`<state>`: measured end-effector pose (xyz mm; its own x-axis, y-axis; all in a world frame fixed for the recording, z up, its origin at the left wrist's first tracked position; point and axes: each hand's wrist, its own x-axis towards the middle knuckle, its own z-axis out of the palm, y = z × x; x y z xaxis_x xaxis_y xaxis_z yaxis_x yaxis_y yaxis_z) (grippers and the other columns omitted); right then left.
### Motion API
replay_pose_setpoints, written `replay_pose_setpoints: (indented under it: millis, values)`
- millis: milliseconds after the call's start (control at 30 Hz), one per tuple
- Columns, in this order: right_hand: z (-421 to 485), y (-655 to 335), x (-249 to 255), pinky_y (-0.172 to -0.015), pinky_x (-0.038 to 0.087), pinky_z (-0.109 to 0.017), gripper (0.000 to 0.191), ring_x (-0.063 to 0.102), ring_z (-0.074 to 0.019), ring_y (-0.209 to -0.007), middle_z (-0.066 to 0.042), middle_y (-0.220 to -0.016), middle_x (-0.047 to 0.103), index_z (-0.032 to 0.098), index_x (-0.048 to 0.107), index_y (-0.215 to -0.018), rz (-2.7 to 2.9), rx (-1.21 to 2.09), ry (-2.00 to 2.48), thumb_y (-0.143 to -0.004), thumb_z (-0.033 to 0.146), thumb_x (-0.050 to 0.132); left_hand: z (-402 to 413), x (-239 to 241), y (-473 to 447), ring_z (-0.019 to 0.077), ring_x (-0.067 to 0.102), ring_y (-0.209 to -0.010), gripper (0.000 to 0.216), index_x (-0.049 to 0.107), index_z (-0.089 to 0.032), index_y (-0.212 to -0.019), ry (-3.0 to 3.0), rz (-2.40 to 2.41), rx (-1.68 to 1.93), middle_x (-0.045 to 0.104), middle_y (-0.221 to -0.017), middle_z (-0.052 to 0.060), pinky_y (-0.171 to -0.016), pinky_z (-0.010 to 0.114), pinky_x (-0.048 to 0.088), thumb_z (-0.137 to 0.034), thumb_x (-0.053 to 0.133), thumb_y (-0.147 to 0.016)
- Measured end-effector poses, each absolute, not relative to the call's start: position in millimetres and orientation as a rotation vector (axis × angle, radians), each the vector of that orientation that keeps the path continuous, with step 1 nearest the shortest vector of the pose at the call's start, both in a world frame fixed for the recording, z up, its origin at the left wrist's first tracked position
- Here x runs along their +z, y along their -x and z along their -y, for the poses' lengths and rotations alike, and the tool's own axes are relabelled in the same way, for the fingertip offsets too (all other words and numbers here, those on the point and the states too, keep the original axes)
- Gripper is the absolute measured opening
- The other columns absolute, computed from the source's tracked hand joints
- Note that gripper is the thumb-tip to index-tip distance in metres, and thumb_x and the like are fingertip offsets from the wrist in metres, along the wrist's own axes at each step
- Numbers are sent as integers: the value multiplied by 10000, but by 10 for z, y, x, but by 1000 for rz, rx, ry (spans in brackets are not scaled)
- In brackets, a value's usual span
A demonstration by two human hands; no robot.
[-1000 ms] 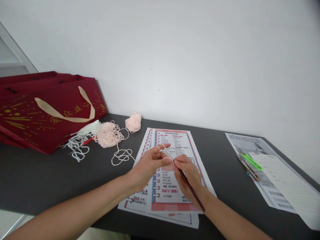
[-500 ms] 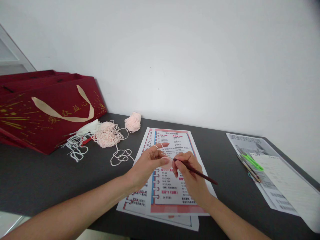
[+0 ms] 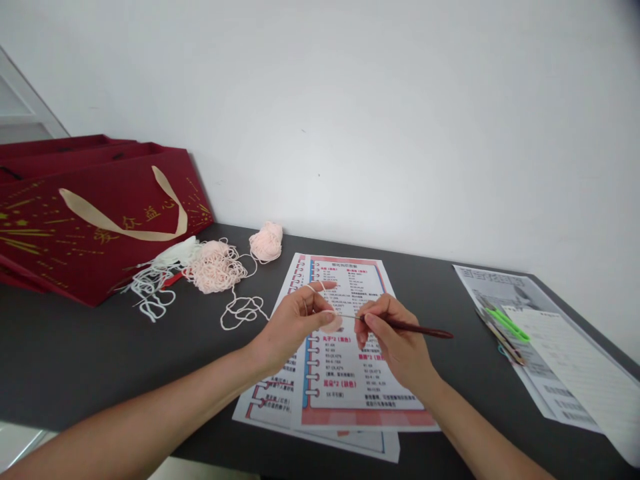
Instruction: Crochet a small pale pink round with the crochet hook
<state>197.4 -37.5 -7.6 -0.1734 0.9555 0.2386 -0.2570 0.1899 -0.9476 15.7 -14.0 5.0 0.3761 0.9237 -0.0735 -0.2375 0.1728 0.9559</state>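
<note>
My left hand (image 3: 300,323) pinches a small pale pink crochet piece (image 3: 331,323) between thumb and fingers, with a strand of yarn over the raised index finger. In my right hand (image 3: 393,333) is a crochet hook with a dark brown handle (image 3: 423,328), gripped like a pen. Its thin metal tip points left and reaches the pink piece; whether it passes through a stitch is too small to tell. Beneath both hands lie printed pattern sheets (image 3: 370,417). A loose loop of pink yarn (image 3: 245,312) runs from the tangled pale pink yarn (image 3: 215,268) toward my left hand.
Dark red gift bags (image 3: 100,200) lean at the left, with white yarn (image 3: 155,293) before them. A smaller pink yarn ball (image 3: 266,241) sits near the wall. On the right, papers (image 3: 565,353) carry a green tool (image 3: 507,324) and a slim metallic tool (image 3: 503,337).
My right hand has shifted right, away from the left, and the hook has turned closer to level. More of its metal shaft shows between the hands. My left hand still pinches the crochet piece.
</note>
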Motion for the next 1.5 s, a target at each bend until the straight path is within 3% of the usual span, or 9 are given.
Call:
replay_pose_setpoints:
  millis: [200,533,733,867,967,1133,1367,1500]
  values:
    - [448,-1989,-118,-539,419,-260,106,533,-116,-584,23,-703,593,219,532,-779,1485,1014,895,-879,182,542,160,65,-169,89,509,-648,488,498,-145,-1206,-1087,-846,965,563,-676,-55,-682,251,376,-153,649,-742]
    - [503,-1955,-174,-553,453,-262,88,556,-127,-615,16,-728,584,237,499,-823,1624,831,967,-892,182,503,170,44,-184,94,487,-648,470,505,-145,-1190,-1117,-874,979,530,-668,-57,-674,250,373,-160,642,-740]
    - [541,-1856,-137,-598,474,-262,188,582,-143,-694,-24,-798,588,213,488,-891,1891,300,847,-829,35,493,191,52,-221,100,491,-632,488,492,-131,-1198,-1108,-922,1010,522,-649,-59,-666,255,382,-178,643,-737]
    - [546,-1812,-168,-580,464,-275,218,545,-155,-675,-34,-759,571,201,460,-867,2068,145,736,-813,-10,477,211,8,-245,111,498,-643,453,510,-132,-1178,-1164,-972,1056,523,-659,-50,-681,268,395,-195,640,-749]
    - [569,-1772,-173,-583,465,-269,191,547,-148,-667,-30,-762,571,201,468,-864,1981,148,812,-828,14,475,214,-62,-250,125,510,-667,411,530,-137,-1160,-1230,-1011,1094,544,-690,-31,-694,282,403,-205,627,-766]
    - [601,-1723,-146,-534,445,-256,124,531,-131,-581,12,-679,541,222,465,-805,1672,493,1143,-891,134,456,223,-136,-257,131,496,-666,389,528,-170,-1186,-1321,-1074,1151,526,-688,-31,-680,282,402,-211,581,-803]
    - [587,-1736,-165,-603,450,-310,202,526,-178,-686,-35,-749,552,221,454,-803,2089,160,838,-841,23,456,236,-95,-289,133,504,-670,365,543,-163,-1173,-1388,-1100,1187,531,-702,-23,-697,282,416,-200,564,-810]
    - [592,-1699,-178,-570,443,-282,150,522,-146,-631,-10,-740,542,226,454,-828,1816,371,1009,-881,86,449,238,-84,-278,129,502,-665,376,547,-172,-1181,-1461,-1137,1189,536,-686,-30,-697,273,404,-181,565,-806]
